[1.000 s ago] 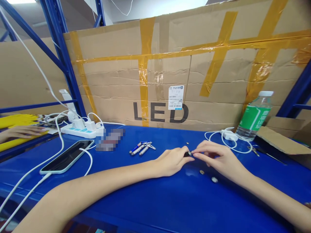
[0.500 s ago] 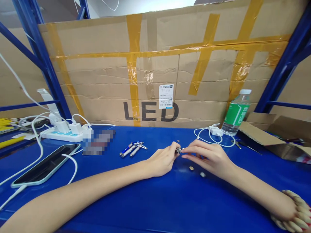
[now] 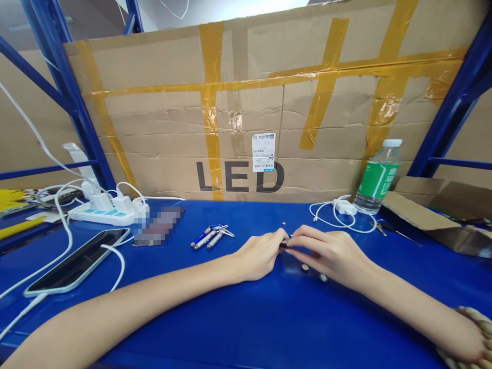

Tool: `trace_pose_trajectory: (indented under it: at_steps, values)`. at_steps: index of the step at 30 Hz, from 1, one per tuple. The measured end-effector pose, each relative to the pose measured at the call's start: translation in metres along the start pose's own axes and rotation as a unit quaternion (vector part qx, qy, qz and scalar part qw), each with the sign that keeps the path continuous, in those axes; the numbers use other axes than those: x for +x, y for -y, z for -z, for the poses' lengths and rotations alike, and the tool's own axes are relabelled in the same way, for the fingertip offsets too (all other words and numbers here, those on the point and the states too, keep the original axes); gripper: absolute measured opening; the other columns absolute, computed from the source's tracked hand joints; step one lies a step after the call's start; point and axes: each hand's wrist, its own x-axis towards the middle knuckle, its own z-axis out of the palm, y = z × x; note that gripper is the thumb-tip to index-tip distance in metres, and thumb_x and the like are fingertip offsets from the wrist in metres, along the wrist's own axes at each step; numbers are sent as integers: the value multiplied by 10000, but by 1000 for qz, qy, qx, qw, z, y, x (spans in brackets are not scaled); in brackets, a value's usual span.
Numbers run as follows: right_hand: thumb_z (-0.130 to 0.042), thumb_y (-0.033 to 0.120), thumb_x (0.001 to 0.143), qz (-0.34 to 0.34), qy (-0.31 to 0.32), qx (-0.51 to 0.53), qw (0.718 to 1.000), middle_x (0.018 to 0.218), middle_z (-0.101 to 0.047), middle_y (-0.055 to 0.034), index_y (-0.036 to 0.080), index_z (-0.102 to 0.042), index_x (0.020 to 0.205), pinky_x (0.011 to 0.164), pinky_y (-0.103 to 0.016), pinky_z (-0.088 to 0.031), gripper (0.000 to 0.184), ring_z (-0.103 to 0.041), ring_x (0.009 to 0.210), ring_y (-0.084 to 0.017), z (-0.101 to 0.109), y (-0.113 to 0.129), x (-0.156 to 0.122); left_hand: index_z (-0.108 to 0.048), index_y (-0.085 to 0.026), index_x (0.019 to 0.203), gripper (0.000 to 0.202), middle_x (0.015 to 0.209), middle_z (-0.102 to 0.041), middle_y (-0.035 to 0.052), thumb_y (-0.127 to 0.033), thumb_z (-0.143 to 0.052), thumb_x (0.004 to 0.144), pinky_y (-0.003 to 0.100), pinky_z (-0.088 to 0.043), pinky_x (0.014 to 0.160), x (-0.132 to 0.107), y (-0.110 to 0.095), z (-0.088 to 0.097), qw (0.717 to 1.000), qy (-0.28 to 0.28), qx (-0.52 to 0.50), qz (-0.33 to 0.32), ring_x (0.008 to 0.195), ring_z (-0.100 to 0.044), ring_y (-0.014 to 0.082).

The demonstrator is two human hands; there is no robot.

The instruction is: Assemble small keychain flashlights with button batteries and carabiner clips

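My left hand (image 3: 259, 256) is closed around a small dark metal tube (image 3: 283, 245), whose end sticks out between thumb and forefinger. At that end, the thumb and fingertips of my right hand (image 3: 332, 251) are pinched together; they hide part of the tube and whatever else may be there. Just below my right fingers lie a small gold-coloured disc (image 3: 305, 268) and a silver button cell (image 3: 323, 278). Another tiny disc (image 3: 283, 223) rests beyond my hands. To the left, several slim metal penlights (image 3: 209, 237) with clips or rings lie in a group.
On the left are a phone (image 3: 79, 261), white cables and a power strip (image 3: 103, 212). A green-labelled water bottle (image 3: 378, 177), a coiled white cable (image 3: 346, 207), tweezers (image 3: 400, 234) and an open cardboard box (image 3: 442, 220) stand or lie on the right. A large carton (image 3: 172, 128) walls the back.
My right fingertips have closed in on the tube's end, and the tube has turned so its round open end no longer faces me. The view has shifted slightly.
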Motion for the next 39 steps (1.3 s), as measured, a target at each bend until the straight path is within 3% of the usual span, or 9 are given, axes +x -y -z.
trace_pose_trajectory:
  at_steps: [6, 11, 13, 16, 24, 28, 34, 37, 39]
  values:
    - [-516, 367, 852, -89, 3, 90, 992, 599, -589, 28, 188, -553, 741, 444, -186, -330, 214, -464, 417, -52, 3, -1, 1, -358, -198, 909, 133, 892, -559, 31, -97, -298, 846, 254, -425, 677, -1, -3, 1, 997, -40, 30, 60, 806, -553, 162]
    - [-579, 504, 775, -123, 181, 178, 959, 619, -576, 20, 207, -621, 805, 481, -192, -340, 301, -506, 509, -92, 2, -8, 2, -383, -195, 840, 94, 881, -539, 25, -121, -325, 833, 269, -427, 706, 0, -4, 1, 994, -57, 49, 78, 817, -525, 160]
    - [-575, 512, 776, -162, 210, 232, 936, 651, -585, 14, 207, -634, 848, 507, -193, -367, 319, -520, 548, -102, -3, -10, 1, -390, -194, 832, 69, 865, -538, 23, -151, -337, 839, 272, -428, 693, 0, -4, 1, 993, -62, 41, 87, 804, -525, 163]
    - [-567, 483, 794, -200, 218, 282, 913, 653, -599, 5, 186, -642, 836, 529, -198, -389, 309, -524, 554, -104, -10, -13, 0, -391, -192, 834, 53, 852, -539, 21, -169, -343, 839, 271, -426, 670, 0, -5, 1, 993, -68, 35, 87, 785, -527, 163]
    - [-551, 420, 820, -221, 204, 301, 905, 624, -622, -5, 164, -635, 775, 536, -210, -415, 274, -556, 517, -107, -11, -13, -1, -379, -193, 838, 37, 837, -537, 19, -193, -342, 840, 279, -418, 648, 0, -5, 2, 993, -73, 32, 89, 765, -528, 169]
    - [-465, 426, 865, -260, 191, 334, 886, 623, -626, -16, 153, -636, 769, 516, -210, -422, 336, -565, 513, -109, -8, -10, 0, -372, -196, 832, 29, 833, -534, 15, -199, -344, 840, 277, -416, 637, 0, -6, 3, 993, -71, 26, 91, 758, -528, 168]
    - [-720, 449, 619, -243, 228, 380, 863, 751, -661, -36, 148, -683, 826, 539, -207, -449, 367, -570, 601, -119, -3, -15, 1, -369, -197, 834, 15, 833, -537, 13, -196, -354, 835, 275, -414, 644, 1, -5, 0, 992, -75, 30, 94, 766, -533, 169]
    - [-725, 446, 612, -277, 241, 405, 837, 738, -670, -44, 139, -681, 859, 539, -209, -458, 397, -581, 606, -125, -5, -19, 1, -371, -199, 832, 22, 829, -535, 12, -195, -349, 836, 276, -415, 641, 1, -5, 0, 992, -74, 34, 97, 764, -534, 170]
    - [-723, 442, 619, -289, 232, 404, 836, 740, -674, -46, 138, -682, 854, 548, -214, -465, 386, -584, 608, -126, -7, -20, 1, -370, -201, 837, 25, 830, -534, 10, -196, -345, 839, 278, -415, 639, 0, -6, 0, 992, -74, 33, 95, 763, -535, 171]
